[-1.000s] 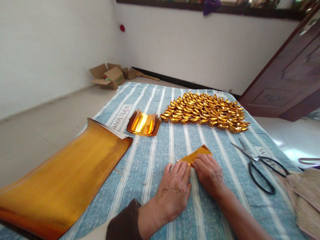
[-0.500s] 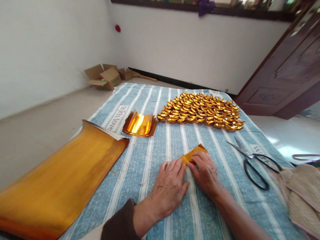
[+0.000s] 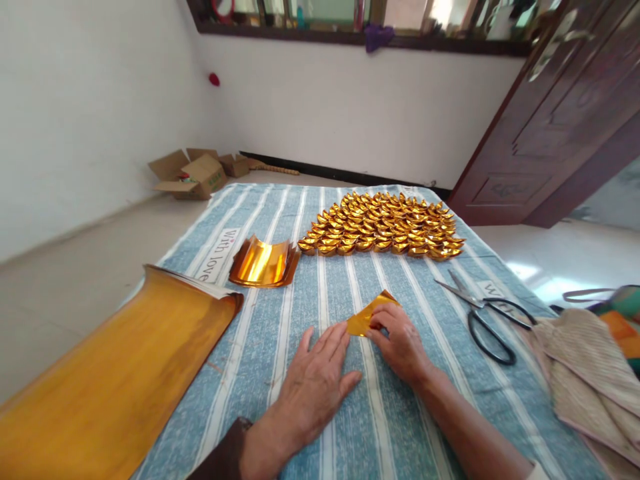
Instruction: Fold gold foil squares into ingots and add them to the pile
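A piece of gold foil paper (image 3: 364,321), folded to a point on its left, lies in front of me on the striped cloth. My right hand (image 3: 397,337) pinches its right part between thumb and fingers. Flat on the cloth, my left hand (image 3: 320,370) has its fingers stretched out, with the fingertips at the paper's left tip. Beyond my hands stand rows of folded gold ingots (image 3: 385,227). To their left sits a small stack of curved gold foil sheets (image 3: 263,263).
A large stack of gold sheets (image 3: 115,373) covers the left side. Black-handled scissors (image 3: 483,303) lie open at the right, near a beige cloth (image 3: 585,367). Cardboard boxes (image 3: 193,177) stand on the floor beyond the blue striped tablecloth (image 3: 280,327).
My left hand has drawn back a little from the paper, its thumb spread. More of the gold paper's left part shows. The whole view has shifted slightly.
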Demonstrator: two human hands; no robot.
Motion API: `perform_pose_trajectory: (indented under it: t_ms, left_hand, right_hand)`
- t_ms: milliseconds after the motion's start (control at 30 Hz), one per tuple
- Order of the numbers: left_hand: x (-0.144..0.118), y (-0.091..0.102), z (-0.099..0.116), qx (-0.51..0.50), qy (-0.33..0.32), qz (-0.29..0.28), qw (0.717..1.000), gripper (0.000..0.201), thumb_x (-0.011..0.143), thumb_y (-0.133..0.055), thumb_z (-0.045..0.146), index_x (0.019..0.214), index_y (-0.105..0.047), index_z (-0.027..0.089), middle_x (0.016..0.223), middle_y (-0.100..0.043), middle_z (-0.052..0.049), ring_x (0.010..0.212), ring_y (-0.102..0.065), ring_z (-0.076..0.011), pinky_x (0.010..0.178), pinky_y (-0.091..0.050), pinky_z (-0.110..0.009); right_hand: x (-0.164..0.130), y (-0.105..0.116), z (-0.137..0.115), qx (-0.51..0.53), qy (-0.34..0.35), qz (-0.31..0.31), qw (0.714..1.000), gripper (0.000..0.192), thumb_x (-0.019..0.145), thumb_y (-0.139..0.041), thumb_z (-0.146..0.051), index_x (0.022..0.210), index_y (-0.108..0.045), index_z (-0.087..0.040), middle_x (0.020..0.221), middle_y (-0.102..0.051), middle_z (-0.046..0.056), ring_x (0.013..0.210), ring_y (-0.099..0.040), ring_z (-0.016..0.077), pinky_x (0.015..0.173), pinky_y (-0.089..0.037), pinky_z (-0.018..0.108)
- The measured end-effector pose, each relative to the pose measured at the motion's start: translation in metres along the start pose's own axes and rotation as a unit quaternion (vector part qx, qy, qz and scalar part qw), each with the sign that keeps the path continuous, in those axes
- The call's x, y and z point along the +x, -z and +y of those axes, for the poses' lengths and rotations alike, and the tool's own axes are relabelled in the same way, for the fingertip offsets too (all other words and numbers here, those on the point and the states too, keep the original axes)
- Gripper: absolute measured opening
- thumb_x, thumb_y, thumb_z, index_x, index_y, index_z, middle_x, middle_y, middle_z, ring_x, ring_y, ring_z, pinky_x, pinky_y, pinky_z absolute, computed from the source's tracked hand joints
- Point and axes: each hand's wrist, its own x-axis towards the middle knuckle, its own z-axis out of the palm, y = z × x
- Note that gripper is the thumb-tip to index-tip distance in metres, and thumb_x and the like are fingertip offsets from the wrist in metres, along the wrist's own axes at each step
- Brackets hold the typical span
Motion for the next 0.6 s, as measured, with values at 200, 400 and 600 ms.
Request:
perform_pose_trajectory:
  t_ms: [200,400,600]
  left_hand:
    - [-0.0016,-0.0004,-0.0055,0.032,0.007,0.023,0.999,0.047,0.095,-0.045,0.044,0.132,-0.050,0.015,0.140,-0.052,-0.016,0.128,-0.049,-0.0306,0.103,-0.035,-0.062]
    - [-0.0012,-0.0054,-0.0067,0.057,0.016,0.075,0.995,0.041,0.094,-0.048,0.038,0.128,-0.054,0.015,0.137,-0.054,-0.016,0.125,-0.051,-0.0334,0.100,-0.037,-0.062]
    - [0.0055,-0.0059,-0.0090,0.062,0.037,0.058,0.996,0.041,0.092,-0.052,0.035,0.127,-0.054,0.014,0.137,-0.054,-0.018,0.125,-0.051,-0.0329,0.099,-0.038,-0.061]
  right_hand:
    - [0.0023,-0.0006,0.0008,0.024,0.002,0.006,1.000,0.016,0.077,-0.061,-0.008,0.070,-0.054,-0.020,0.086,-0.062,0.003,0.087,-0.056,0.0193,0.079,-0.045,0.034]
    - [0.0037,-0.0002,0.0048,0.023,0.027,0.013,0.999,0.016,0.077,-0.061,-0.007,0.070,-0.056,-0.021,0.083,-0.062,0.002,0.083,-0.056,0.0174,0.075,-0.046,0.031]
    - [0.0043,0.0042,0.0034,-0.030,0.049,-0.013,0.998,0.016,0.080,-0.064,-0.011,0.068,-0.058,-0.020,0.084,-0.062,0.002,0.083,-0.056,0.0169,0.073,-0.045,0.030]
